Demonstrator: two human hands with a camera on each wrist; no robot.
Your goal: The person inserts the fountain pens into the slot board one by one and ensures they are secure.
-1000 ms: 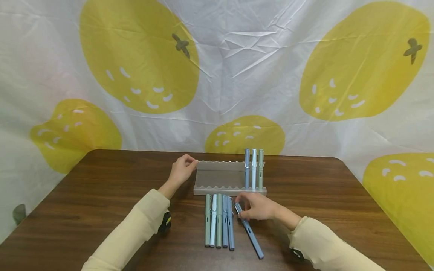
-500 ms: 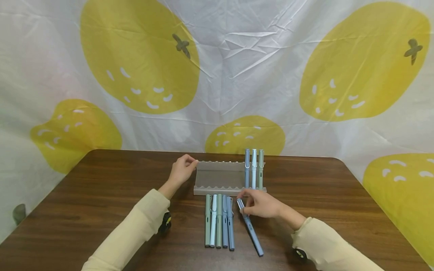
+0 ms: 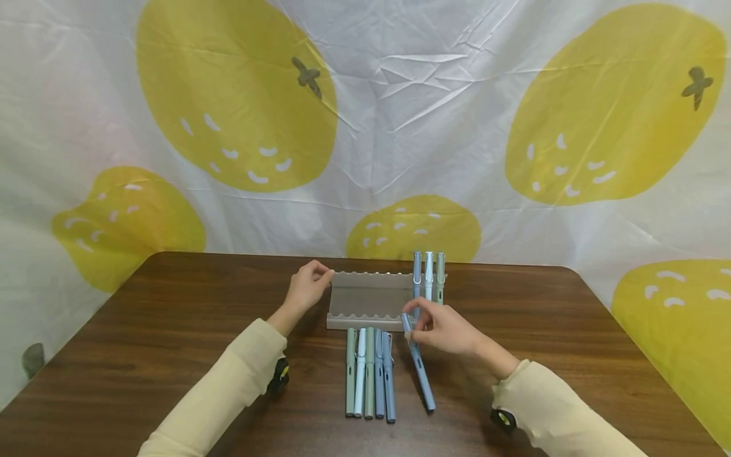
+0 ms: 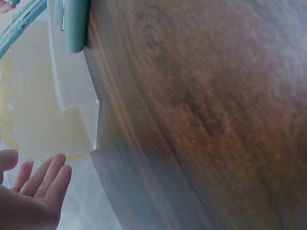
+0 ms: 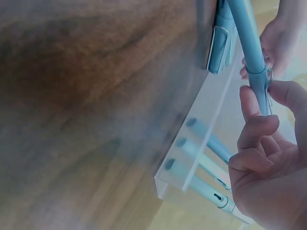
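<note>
A clear pen rack (image 3: 365, 298) with scalloped edges stands on the table, holding a blue, a pale blue and a green pen (image 3: 440, 273) at its right end. My left hand (image 3: 306, 285) pinches the rack's upper left corner between thumb and fingers. A blue pen (image 3: 421, 374) is in my right hand (image 3: 445, 329), gripped near its clip end by thumb and fingers; it slants down toward me, in front of the rack. In the right wrist view the held pen (image 5: 249, 38) passes close by the rack's front lip (image 5: 211, 105).
Several capped pens (image 3: 369, 374) in green, pale blue and blue lie side by side on the wooden table (image 3: 200, 330), just in front of the rack. Behind the table hangs a white cloth (image 3: 365, 146) printed with yellow lemons.
My right hand has lifted the blue pen and moved it forward, toward the rack; its lower end has swung a little leftward. My left hand has stayed at the rack's corner.
</note>
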